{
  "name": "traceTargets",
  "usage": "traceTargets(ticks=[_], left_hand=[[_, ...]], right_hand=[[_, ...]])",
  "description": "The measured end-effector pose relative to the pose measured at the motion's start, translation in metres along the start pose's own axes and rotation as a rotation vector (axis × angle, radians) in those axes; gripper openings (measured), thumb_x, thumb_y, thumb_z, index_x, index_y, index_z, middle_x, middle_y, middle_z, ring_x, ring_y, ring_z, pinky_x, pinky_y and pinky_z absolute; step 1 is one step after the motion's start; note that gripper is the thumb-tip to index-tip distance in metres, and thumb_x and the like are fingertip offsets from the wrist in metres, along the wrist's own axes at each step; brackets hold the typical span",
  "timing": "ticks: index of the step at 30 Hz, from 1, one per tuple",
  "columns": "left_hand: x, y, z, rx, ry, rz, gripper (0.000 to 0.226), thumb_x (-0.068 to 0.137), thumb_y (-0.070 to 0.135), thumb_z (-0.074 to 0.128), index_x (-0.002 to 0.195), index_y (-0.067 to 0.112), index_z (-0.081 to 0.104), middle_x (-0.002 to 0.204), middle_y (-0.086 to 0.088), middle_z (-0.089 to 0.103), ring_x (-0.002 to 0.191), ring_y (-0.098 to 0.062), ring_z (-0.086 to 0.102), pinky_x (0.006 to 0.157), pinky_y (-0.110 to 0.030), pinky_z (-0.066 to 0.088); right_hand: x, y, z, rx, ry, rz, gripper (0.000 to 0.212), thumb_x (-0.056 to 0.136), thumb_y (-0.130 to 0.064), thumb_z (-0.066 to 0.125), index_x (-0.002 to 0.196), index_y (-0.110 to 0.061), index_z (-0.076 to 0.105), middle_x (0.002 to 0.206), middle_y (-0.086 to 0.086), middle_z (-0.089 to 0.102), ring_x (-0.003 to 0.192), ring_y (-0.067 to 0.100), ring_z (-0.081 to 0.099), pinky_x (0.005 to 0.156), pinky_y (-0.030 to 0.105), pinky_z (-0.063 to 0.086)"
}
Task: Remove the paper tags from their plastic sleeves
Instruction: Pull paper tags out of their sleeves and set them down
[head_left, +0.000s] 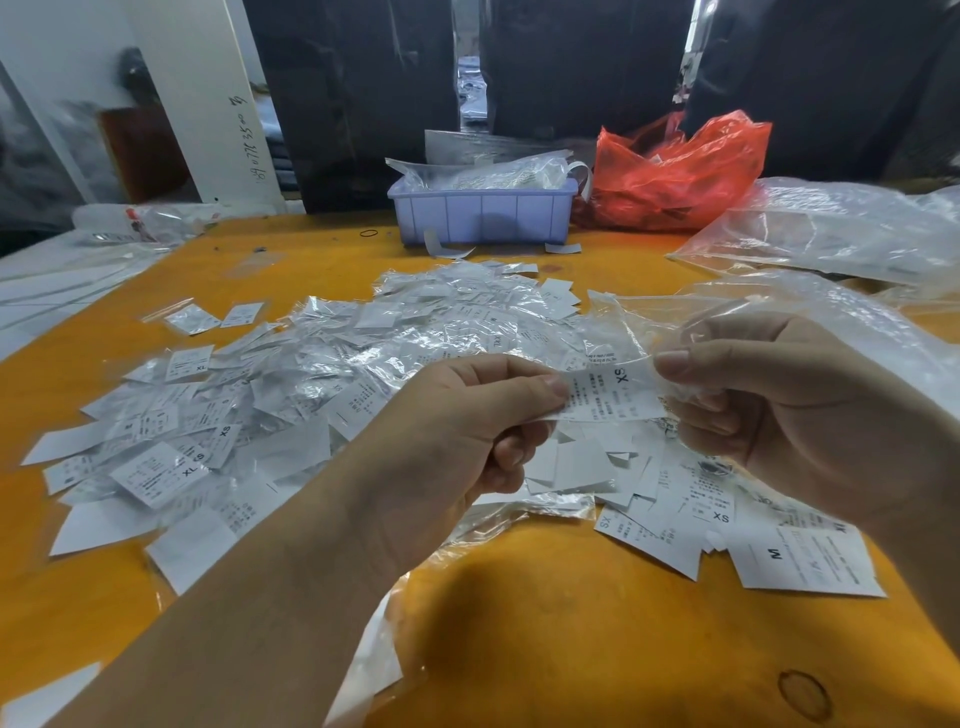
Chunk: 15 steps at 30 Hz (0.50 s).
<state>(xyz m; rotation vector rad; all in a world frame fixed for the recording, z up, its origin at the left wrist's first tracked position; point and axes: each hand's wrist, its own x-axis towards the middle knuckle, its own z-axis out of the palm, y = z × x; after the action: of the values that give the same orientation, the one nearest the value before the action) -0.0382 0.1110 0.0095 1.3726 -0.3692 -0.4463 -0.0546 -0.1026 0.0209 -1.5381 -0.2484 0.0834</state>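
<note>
bin (483, 215) behind tag pile (311, 374), bag (675, 171) right.

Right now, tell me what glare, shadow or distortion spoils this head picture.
Head view: glare glints off the heap of plastic sleeves, hiding many tags' print; a soft shadow darkens the orange table under the arms; wide-angle bending curves the table edges and enlarges the left hand and right hand; the XS tag they pinch reads sharply; the dark background is dim.
</note>
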Motion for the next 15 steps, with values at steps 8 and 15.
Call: traceTargets(ticks=[8,15], left_hand=[[-0.0006,-0.0005,0.0023,0.019,0.037,-0.006,0.012,0.076,0.019,0.069,0.065,0.02,0.073,0.055,0.003,0.055,0.048,-0.008,0.043,0.045,-0.017,0.036],[0.0007,-0.0018,0.0015,0.027,0.103,0.016,0.027,0.09,0.011,0.062,0.068,0.02,0.074,0.056,0.001,0.056,0.049,-0.009,0.044,0.044,-0.017,0.038]], right_hand=[[-0.0017,0.0004,0.0025,-0.057,-0.015,0.015,0.024,0.065,-0.014,0.07,0.05,-0.014,0.051,0.056,0.004,0.033,0.048,0.013,0.032,0.044,0.023,0.024],[-0.0013,0.0005,0.0042,-0.094,-0.062,0.03,0.01,0.067,-0.014,0.069,0.058,-0.016,0.067,0.055,0.001,0.045,0.049,0.013,0.039,0.043,0.021,0.029]])
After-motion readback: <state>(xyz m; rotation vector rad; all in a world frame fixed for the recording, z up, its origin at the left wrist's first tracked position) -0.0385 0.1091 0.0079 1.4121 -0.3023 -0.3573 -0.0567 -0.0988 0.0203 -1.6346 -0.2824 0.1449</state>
